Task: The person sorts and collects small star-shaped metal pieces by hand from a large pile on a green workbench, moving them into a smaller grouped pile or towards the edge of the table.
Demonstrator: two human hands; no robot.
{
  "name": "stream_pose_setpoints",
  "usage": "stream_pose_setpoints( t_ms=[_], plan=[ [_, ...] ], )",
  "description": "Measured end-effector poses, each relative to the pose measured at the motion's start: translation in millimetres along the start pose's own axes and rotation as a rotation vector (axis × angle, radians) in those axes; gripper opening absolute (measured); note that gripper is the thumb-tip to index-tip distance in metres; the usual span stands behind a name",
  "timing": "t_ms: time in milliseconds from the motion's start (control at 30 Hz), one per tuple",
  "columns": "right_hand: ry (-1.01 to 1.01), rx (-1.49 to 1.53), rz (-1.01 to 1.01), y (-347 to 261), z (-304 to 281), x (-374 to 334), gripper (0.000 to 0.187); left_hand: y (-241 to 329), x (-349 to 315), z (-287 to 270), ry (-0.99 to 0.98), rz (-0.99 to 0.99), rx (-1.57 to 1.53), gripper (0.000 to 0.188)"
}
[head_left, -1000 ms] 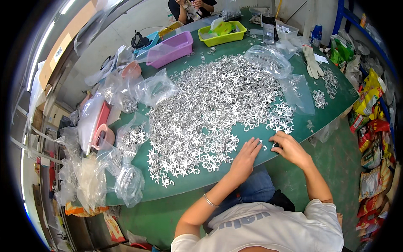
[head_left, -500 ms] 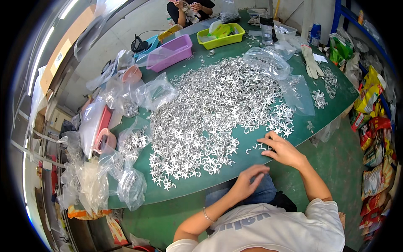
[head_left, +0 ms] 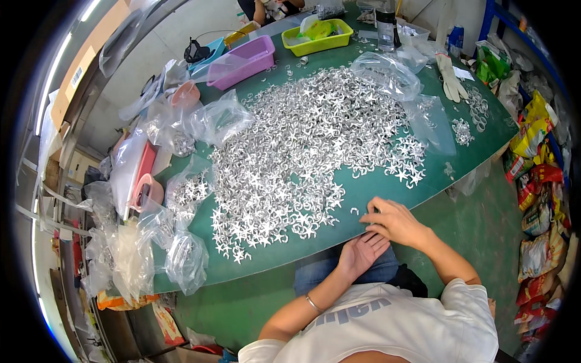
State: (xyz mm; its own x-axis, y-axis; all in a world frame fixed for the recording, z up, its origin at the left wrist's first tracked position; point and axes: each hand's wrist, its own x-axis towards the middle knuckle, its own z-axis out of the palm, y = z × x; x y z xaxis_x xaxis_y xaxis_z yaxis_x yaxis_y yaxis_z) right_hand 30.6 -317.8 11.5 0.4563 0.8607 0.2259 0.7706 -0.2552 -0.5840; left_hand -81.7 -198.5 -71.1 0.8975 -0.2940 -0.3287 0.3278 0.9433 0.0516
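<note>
At the near table edge, my left hand [head_left: 361, 254] is turned palm up with its fingers stretched out and no piece clearly visible on the palm. Just above its fingertips is my right hand [head_left: 396, 222], palm down, its fingers bent and apart, touching or nearly touching the left fingers. Whether a small piece lies under the right fingers is hidden. One small silver C-shaped piece [head_left: 354, 210] lies on the table left of my right hand. Beyond it spreads a big pile of silver star-shaped and curved pieces [head_left: 308, 139], with a smaller group of stars [head_left: 407, 158] at its right.
Clear plastic bags [head_left: 187, 257] line the table's left side. Purple [head_left: 242, 62] and lime-green [head_left: 318, 37] bins stand at the back. A white glove [head_left: 449, 78], rings [head_left: 478, 109] and a small heap of pieces [head_left: 462, 132] lie right. Another person [head_left: 272, 9] sits at the far side.
My right hand has moved back toward the table edge, and the small loose pieces beside it are gone except one. My left hand has turned palm up beneath it.
</note>
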Motion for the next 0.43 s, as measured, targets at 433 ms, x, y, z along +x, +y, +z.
stream_pose_setpoints(
  t_ms=[433],
  plan=[
    [-0.014, -0.157, -0.104, -4.8, 14.5, 15.5, 0.042, 7.9, 3.0, -4.4, 0.249, 0.048, -0.156, 0.03]
  ],
)
